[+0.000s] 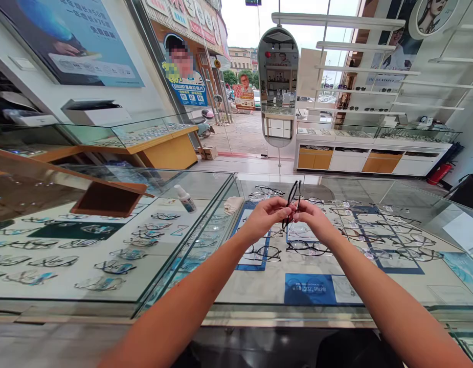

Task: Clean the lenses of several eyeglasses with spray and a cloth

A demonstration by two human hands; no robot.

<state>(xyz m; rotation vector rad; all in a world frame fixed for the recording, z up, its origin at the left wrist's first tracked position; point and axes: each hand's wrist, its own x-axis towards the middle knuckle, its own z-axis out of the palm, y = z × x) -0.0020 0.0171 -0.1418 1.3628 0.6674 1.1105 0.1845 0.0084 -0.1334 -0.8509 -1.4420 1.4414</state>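
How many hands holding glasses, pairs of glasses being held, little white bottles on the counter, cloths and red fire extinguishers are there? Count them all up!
Left hand and right hand: 2
Held glasses: 1
White bottle: 1
Cloth: 1
Red fire extinguisher: 1
Total: 6

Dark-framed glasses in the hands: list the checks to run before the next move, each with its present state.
1. Both hands on the frame: ok. The left hand and right hand meet at the dark-framed glasses with their fingertips.
2. Lenses free of smudges: cannot tell. They are seen almost edge-on and too small.
3. Spray bottle in view: ok. It is on the counter, apart from both hands.
4. Cloth in a hand: not ok. It lies on the counter, to the left of the left hand.
5. Bare area around the hands in view: not ok. Other glasses show just below them.
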